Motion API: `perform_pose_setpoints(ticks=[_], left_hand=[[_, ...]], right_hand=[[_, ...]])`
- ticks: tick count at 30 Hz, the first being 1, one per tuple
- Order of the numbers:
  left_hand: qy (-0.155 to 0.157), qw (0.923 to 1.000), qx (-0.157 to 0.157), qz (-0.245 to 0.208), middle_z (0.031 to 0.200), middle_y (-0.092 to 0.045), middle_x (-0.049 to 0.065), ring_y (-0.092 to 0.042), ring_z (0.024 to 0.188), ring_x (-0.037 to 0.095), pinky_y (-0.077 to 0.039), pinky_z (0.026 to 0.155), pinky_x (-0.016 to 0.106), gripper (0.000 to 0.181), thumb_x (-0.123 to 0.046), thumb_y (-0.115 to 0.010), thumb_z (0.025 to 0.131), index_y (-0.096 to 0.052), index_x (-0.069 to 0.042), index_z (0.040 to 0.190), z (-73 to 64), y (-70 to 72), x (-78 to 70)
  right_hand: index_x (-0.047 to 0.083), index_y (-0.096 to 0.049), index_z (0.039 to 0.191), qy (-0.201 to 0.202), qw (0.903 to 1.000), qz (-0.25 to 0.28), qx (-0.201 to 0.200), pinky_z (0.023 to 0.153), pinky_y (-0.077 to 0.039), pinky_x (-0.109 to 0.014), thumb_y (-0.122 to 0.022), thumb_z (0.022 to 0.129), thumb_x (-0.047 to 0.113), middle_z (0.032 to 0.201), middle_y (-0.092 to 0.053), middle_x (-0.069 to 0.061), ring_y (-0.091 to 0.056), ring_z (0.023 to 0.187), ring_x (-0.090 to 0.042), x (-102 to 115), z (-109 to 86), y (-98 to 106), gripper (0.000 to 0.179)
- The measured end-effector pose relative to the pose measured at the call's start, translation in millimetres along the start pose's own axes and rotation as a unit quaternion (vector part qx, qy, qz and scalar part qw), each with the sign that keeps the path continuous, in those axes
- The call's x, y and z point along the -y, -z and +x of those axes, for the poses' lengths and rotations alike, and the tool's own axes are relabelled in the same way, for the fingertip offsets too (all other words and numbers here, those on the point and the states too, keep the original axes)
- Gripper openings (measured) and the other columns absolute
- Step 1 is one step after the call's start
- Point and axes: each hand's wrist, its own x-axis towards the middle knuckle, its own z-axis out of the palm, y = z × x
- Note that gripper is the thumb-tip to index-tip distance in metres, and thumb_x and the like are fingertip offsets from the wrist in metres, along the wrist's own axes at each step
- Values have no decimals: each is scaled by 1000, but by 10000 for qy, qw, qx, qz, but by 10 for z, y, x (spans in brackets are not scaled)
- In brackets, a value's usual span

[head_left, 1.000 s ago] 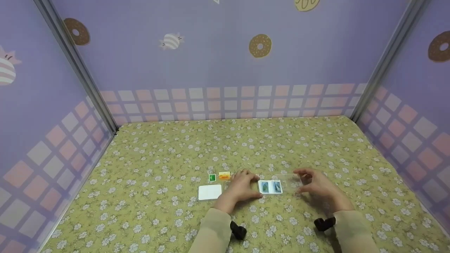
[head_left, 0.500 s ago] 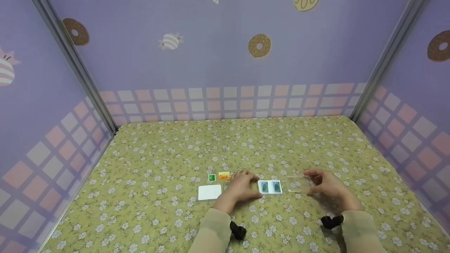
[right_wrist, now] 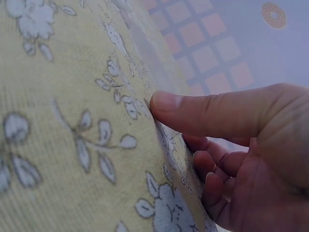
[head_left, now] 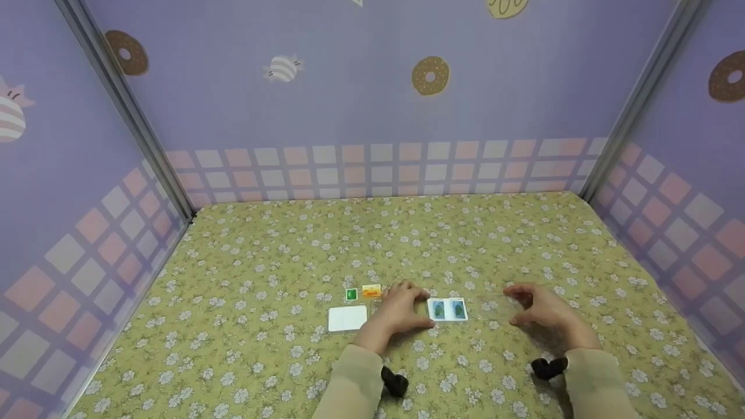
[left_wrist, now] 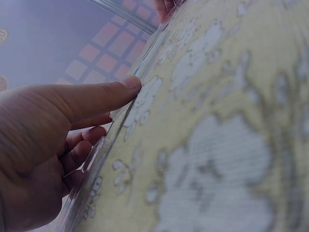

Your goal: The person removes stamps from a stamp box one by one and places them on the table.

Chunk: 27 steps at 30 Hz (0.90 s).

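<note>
In the head view a small white card with two blue-green pictures (head_left: 447, 310) lies flat in the middle of the work. My left hand (head_left: 397, 308) holds its left end, thumb at the near edge and forefinger at the far edge. A clear plastic edge (left_wrist: 126, 107) runs between that thumb and the fingers in the left wrist view. To the right, my right hand (head_left: 538, 307) holds a clear, nearly invisible plastic piece (head_left: 490, 295) by its right end, thumb and forefinger apart at its corners. The right thumb (right_wrist: 166, 102) sits close over the flowered cloth.
Left of the left hand lies a blank white rectangle (head_left: 347, 319). Behind it are a small green picture piece (head_left: 351, 294) and an orange one (head_left: 371, 290). A flowered cloth (head_left: 279, 250) covers the table; purple walls (head_left: 361, 110) enclose the back and sides.
My right hand has moved right with the clear plastic piece, away from the pictured card. The piece's outline, plain half a second ago, is now faint. My left hand has stayed put.
</note>
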Motion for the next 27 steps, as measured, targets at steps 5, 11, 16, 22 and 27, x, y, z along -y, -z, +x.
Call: perform_pose_setpoints(ticks=[5, 11, 16, 22, 27], left_hand=[[26, 10000, 37, 67, 136, -57, 6, -50, 131, 32, -35, 113, 54, 58, -47, -84, 83, -67, -22, 132, 4, -1, -10], [36, 10000, 34, 28, 136, -57, 7, -50, 131, 33, -35, 113, 54, 58, -46, -84, 83, -67, -22, 133, 5, -7, -4], [32, 10000, 23, 12, 135, -57, 7, -51, 129, 32, -36, 112, 53, 58, -46, -85, 83, -67, -21, 133, 9, -12, 1], [54, 10000, 24, -18, 134, -57, 7, -50, 128, 31, -36, 111, 52, 59, -46, -84, 83, -67, -21, 133, 14, -12, 2], [7, 10000, 9, -76, 134, -58, 7, -50, 130, 32, -35, 113, 53, 58, -45, -85, 83, -67, -20, 132, 1, -5, 0]], right_hand=[[-8, -56, 140, -35, 10000, -5, 56, 106, -47, -57, -86, 81, 8, 143, -56, -30, -51, 133, -50, 13, -9, 2, 69], [-9, -55, 141, 42, 9999, -5, 111, 109, -45, -59, -85, 81, 6, 144, -54, -33, -46, 137, -54, -3, 1, 2, 68], [-9, -54, 142, 57, 9999, -63, 116, 109, -44, -59, -85, 82, 7, 145, -53, -32, -46, 137, -54, 2, -3, 4, 69], [-9, -52, 144, 57, 9998, -10, 169, 109, -44, -59, -84, 83, 6, 147, -50, -34, -45, 138, -54, 2, -7, 7, 71], [-10, -50, 145, 88, 9998, -21, 177, 108, -45, -58, -84, 84, 8, 148, -49, -35, -46, 137, -54, 3, -14, 11, 72]])
